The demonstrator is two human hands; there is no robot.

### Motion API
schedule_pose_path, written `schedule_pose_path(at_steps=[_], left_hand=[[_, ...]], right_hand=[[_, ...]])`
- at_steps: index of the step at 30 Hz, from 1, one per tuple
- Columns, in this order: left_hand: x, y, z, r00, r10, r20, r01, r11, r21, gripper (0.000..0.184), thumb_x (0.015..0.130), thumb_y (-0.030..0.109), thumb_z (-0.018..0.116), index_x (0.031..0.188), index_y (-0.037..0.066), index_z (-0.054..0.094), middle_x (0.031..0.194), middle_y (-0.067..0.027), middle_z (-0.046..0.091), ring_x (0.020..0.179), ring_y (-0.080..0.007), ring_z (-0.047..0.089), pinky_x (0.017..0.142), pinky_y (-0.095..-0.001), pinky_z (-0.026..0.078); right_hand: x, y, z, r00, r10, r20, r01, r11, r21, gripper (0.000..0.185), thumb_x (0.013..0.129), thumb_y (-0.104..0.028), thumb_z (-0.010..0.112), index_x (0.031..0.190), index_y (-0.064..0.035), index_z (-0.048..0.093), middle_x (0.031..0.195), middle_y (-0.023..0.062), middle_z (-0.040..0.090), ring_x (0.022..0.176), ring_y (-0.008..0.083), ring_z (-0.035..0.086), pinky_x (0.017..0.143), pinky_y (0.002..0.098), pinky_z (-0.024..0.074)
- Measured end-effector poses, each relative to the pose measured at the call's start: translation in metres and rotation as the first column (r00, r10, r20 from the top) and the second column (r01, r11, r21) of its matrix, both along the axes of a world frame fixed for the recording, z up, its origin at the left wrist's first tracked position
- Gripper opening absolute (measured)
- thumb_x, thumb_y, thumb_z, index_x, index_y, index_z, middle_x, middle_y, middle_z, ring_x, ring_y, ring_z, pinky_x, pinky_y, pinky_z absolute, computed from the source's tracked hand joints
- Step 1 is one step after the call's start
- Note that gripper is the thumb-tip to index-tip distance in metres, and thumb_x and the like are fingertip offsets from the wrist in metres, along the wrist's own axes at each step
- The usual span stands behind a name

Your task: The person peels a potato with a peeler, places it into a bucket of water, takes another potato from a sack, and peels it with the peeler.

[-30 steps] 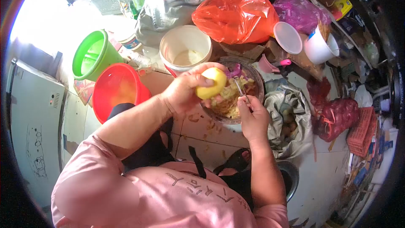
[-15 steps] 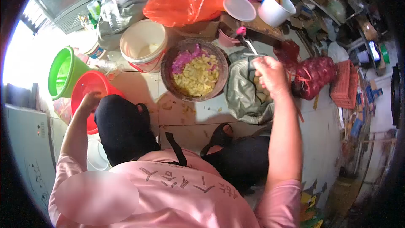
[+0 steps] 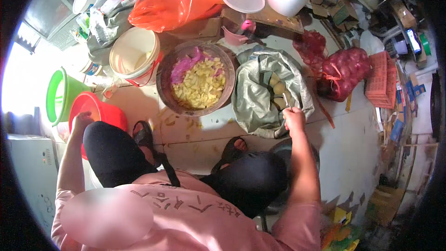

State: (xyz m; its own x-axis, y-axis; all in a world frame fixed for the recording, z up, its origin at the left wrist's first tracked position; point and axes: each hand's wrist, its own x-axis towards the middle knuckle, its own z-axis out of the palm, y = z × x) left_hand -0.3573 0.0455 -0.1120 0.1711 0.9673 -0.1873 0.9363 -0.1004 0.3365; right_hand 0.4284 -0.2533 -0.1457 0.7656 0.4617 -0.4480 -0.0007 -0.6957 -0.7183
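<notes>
My right hand is closed around a slim metal tool, at the near right edge of an open silver-grey sack. The tool's tip points into the sack, and its exact kind is unclear. Round brown potatoes lie inside the sack. On the left, my left hand is over the mouth of a red bucket, fingers curled. What it holds, if anything, is hidden. Between my hands stands a wide dark bowl of pale yellow cut pieces, with a purple plastic bag at its back left.
A white bucket and a green bucket stand at left. Behind are an orange-red plastic bag, a pink container and a white tub. A red net bag of onions and a red crate stand right. Scraps lie on the tiles.
My right hand has come down and nearer, bringing the tool from above the sack to its near edge. My left hand stays at the red bucket. The whole view has shifted slightly.
</notes>
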Motion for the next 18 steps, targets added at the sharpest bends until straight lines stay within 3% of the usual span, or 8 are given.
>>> schedule_pose_path(at_steps=[1,2,5,8,10,12,14,18], left_hand=[[0.033,0.0,0.033,0.918,0.338,0.207,-0.28,0.923,-0.264,0.044,0.081,0.023,0.068,0.12,0.002,0.062,0.103,-0.0072,0.069,0.082,-0.0157,0.066,0.067,-0.0294,0.054],[0.073,-0.006,0.065,0.919,0.34,0.201,-0.284,0.923,-0.262,0.044,0.081,0.023,0.068,0.12,0.002,0.062,0.103,-0.0072,0.069,0.082,-0.0157,0.066,0.067,-0.0294,0.054],[0.158,-0.012,0.119,0.842,0.429,0.326,-0.371,0.9,-0.226,0.045,0.079,0.009,0.062,0.123,0.0,0.059,0.102,-0.0083,0.066,0.07,-0.0116,0.062,0.056,-0.0268,0.049],[0.198,-0.005,0.133,0.873,0.323,0.366,-0.272,0.945,-0.184,0.042,0.079,0.007,0.059,0.121,-0.001,0.059,0.1,-0.0074,0.065,0.07,-0.0108,0.062,0.055,-0.0257,0.05],[0.232,-0.005,0.143,0.918,0.167,0.359,-0.117,0.981,-0.156,0.042,0.079,0.007,0.059,0.12,-0.001,0.059,0.099,-0.0074,0.065,0.071,-0.0105,0.063,0.056,-0.0239,0.05],[0.265,-0.01,0.15,0.909,0.158,0.385,-0.088,0.978,-0.191,0.04,0.078,0.005,0.059,0.118,-0.001,0.06,0.1,-0.0071,0.065,0.072,-0.011,0.063,0.058,-0.0242,0.05],[0.295,-0.013,0.151,0.942,0.103,0.319,-0.016,0.965,-0.263,0.039,0.077,0.003,0.061,0.115,0.001,0.061,0.101,-0.0066,0.066,0.076,-0.0116,0.063,0.06,-0.0244,0.05],[0.354,-0.029,0.145,0.932,0.025,0.362,0.126,0.914,-0.386,0.038,0.077,0.002,0.063,0.115,0.003,0.062,0.103,-0.0074,0.066,0.08,-0.0125,0.063,0.067,-0.0266,0.052]], right_hand=[[0.015,0.001,-0.036,0.996,0.032,0.081,-0.026,0.997,-0.075,0.02,0.082,-0.023,0.064,0.08,-0.003,0.064,0.064,0.009,0.063,0.047,0.0201,0.06,0.043,0.0347,0.0457],[0.029,0.003,-0.064,0.985,0.071,0.159,-0.047,0.987,-0.151,0.022,0.081,-0.024,0.064,0.083,-0.0021,0.065,0.067,0.0119,0.066,0.051,0.0239,0.063,0.048,0.0375,0.0493],[0.033,0.014,-0.098,0.963,0.156,0.222,-0.104,0.968,-0.228,0.03,0.08,-0.029,0.062,0.095,-0.0035,0.069,0.089,0.0183,0.07,0.086,0.0346,0.068,0.078,0.0426,0.0526],[0.018,0.032,-0.094,0.933,0.304,0.191,-0.219,0.904,-0.366,0.049,0.078,-0.023,0.061,0.122,-0.0019,0.06,0.113,0.0235,0.066,0.105,0.0404,0.063,0.092,0.0445,0.0491],[-0.003,0.038,-0.096,0.943,0.324,0.082,-0.284,0.906,-0.313,0.047,0.078,-0.023,0.062,0.12,-0.0005,0.06,0.114,0.0257,0.065,0.107,0.0409,0.062,0.092,0.0452,0.0485],[-0.025,0.038,-0.094,0.901,0.419,-0.111,-0.43,0.836,-0.34,0.047,0.078,-0.023,0.062,0.119,0.0009,0.06,0.115,0.0286,0.063,0.108,0.0425,0.061,0.094,0.046,0.0478],[-0.052,0.011,-0.128,0.836,0.548,-0.021,-0.535,0.805,-0.258,0.047,0.078,-0.023,0.062,0.118,0.0012,0.06,0.113,0.0297,0.063,0.107,0.0446,0.06,0.095,0.0472,0.0474],[-0.07,-0.014,-0.145,0.854,0.5,-0.146,-0.52,0.834,-0.185,0.053,0.077,-0.026,0.065,0.122,-0.0008,0.058,0.117,0.0296,0.062,0.109,0.0443,0.059,0.096,0.0479,0.0467]])
